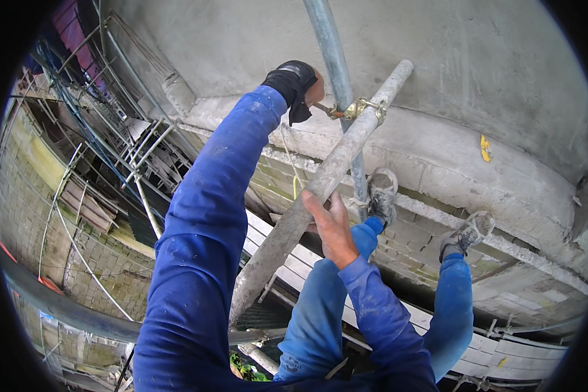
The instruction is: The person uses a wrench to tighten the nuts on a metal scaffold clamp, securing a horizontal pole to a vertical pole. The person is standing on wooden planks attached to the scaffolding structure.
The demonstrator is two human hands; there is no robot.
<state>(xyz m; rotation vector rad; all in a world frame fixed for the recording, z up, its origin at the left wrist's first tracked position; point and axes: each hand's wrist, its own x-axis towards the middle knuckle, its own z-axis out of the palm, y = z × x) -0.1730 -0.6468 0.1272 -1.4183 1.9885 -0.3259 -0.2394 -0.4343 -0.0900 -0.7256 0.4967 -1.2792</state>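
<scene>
scaffolding (149,157) at far left is tangled, hard to make out and cropped. the left hand (315,90), fingers mostly hidden past a black covering (286,85), is curled on a thin rusty handle (325,109) at the coupler (355,108). the grey pole (333,164) slants between the hands; the right hand (334,234) is closed on its lower length, thumb on top, some fingers out of sight beneath.
</scene>
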